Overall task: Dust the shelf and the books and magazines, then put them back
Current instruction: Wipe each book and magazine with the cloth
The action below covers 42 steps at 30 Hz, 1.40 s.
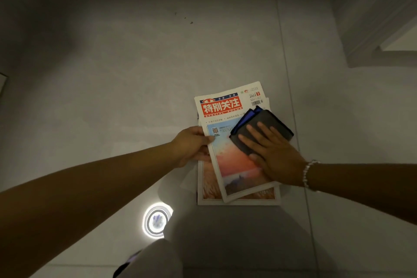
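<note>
The top magazine (228, 142), with a red title block and an orange sunset cover, lies tilted on a small stack of magazines (237, 198) on the grey tiled floor (135, 74). The lower magazines show at the bottom edge and at the upper right corner of the stack.

A folded dark cloth (266, 126) with blue edging lies on the right half of the top magazine's cover. The right hand (273, 151) presses flat on the cloth, fingers (252, 133) straight and spread, palm partly over the cover. A beaded bracelet (309, 174) sits on the right wrist.

The left hand (191, 144) holds the top magazine's left edge; its thumb lies on the cover, and the other fingers are hidden under the edge.

A round light reflection (156, 221) shows on the floor just below the stack. White trim (372, 36) occupies the upper right corner. A pale trouser leg (155, 259) is visible at the bottom edge.
</note>
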Motion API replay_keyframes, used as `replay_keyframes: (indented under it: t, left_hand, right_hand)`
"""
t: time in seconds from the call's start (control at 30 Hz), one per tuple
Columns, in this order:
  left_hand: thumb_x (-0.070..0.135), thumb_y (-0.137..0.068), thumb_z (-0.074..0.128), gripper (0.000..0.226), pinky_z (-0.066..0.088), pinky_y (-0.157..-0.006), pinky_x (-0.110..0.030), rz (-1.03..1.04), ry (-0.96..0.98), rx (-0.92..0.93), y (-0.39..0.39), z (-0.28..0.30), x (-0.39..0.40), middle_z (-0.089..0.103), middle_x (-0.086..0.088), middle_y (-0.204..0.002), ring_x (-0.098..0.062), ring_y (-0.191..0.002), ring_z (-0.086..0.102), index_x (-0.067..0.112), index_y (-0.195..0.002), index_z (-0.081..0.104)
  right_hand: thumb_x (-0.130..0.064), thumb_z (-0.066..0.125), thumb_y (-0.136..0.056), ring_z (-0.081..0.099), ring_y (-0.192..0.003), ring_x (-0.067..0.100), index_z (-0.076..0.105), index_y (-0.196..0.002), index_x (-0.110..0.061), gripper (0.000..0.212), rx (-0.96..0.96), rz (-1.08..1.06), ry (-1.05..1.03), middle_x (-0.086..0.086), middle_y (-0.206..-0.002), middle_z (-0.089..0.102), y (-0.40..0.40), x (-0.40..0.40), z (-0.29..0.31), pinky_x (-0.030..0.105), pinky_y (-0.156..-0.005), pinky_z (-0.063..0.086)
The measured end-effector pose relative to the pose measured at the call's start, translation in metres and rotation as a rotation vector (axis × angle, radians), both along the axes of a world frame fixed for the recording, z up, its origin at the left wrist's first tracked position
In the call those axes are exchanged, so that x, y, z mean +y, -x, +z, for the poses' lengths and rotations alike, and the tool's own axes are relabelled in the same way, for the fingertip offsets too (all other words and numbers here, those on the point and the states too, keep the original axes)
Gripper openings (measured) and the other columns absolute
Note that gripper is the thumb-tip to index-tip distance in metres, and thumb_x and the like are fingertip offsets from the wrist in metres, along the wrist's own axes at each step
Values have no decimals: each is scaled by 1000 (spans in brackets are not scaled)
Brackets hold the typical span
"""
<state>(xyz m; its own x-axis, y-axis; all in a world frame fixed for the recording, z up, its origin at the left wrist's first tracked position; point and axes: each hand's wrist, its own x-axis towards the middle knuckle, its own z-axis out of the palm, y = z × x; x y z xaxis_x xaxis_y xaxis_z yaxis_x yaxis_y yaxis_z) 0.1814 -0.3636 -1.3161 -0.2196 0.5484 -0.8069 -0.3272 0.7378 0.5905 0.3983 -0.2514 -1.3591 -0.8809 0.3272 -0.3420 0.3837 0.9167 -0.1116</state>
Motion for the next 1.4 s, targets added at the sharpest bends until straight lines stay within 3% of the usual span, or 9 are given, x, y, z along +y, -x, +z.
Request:
replay_keyframes:
  t: [0.1,0.27,0.47,0.7,0.83,1.0,1.1,1.3,1.4]
  left_hand:
    - [14,-91,62,37,60,-66,-41,-34,-48,27,-6,0,1,64,-14,-114,-30,-91,69,14,-124,47]
    - [8,-92,58,20,59,-68,-42,77,5,153,-4,-2,1,63,-11,-112,-29,-90,67,14,-110,50]
    - [7,-92,58,29,57,-51,-30,-38,-3,230,3,-1,4,61,-5,-108,-19,-74,65,12,-119,48]
    - [8,-93,58,28,56,-53,-32,-32,13,259,0,-2,5,61,-7,-116,-25,-83,64,14,-119,48]
    - [8,-93,57,25,55,-57,-32,-47,3,270,0,0,4,60,-7,-116,-25,-87,63,15,-114,48]
    - [8,-93,57,23,54,-56,-31,-59,-2,279,-2,2,4,59,-6,-119,-26,-90,61,18,-112,47]
    - [8,-93,57,25,54,-57,-32,-87,6,291,-1,3,5,59,-8,-123,-25,-90,61,19,-114,46]
    - [8,-93,57,33,55,-64,-37,-125,24,312,-1,7,7,57,-9,-125,-29,-92,62,15,-123,46]
    - [8,-93,57,31,54,-60,-35,-114,30,306,-2,8,7,59,-11,-123,-27,-88,63,15,-121,47]
  right_hand:
    - [-66,-13,-83,-17,-139,22,-4,-143,-30,71,37,-96,77,2,-157,-1,15,-13,-4,37,-109,-17]
    - [-46,3,-100,31,-137,32,30,-144,-25,56,19,101,-11,5,-146,42,7,-40,0,49,-111,20]
    - [-45,9,-102,25,-140,27,23,-145,-29,48,15,341,-32,0,-149,32,-23,0,2,46,-117,17]
    - [-65,-29,-77,-19,-140,19,-8,-142,-32,77,-6,-23,59,-5,-151,-12,0,32,2,36,-112,-13]
    - [-48,3,-100,17,-142,34,18,-148,-24,55,-4,175,-61,7,-153,26,-23,0,1,48,-117,10]
    - [-43,11,-102,7,-145,24,20,-148,-30,49,48,476,-58,-3,-151,27,-62,-7,2,40,-115,5]
    - [-43,7,-102,18,-142,20,25,-144,-32,47,-52,554,-84,-5,-147,38,-54,14,7,38,-116,7]
    - [-44,3,-102,34,-137,27,29,-145,-25,54,-146,348,-94,4,-147,41,-4,47,18,45,-111,23]
    - [-46,1,-98,1,-146,23,3,-148,-30,52,-82,173,-2,1,-158,7,25,51,28,40,-117,4]
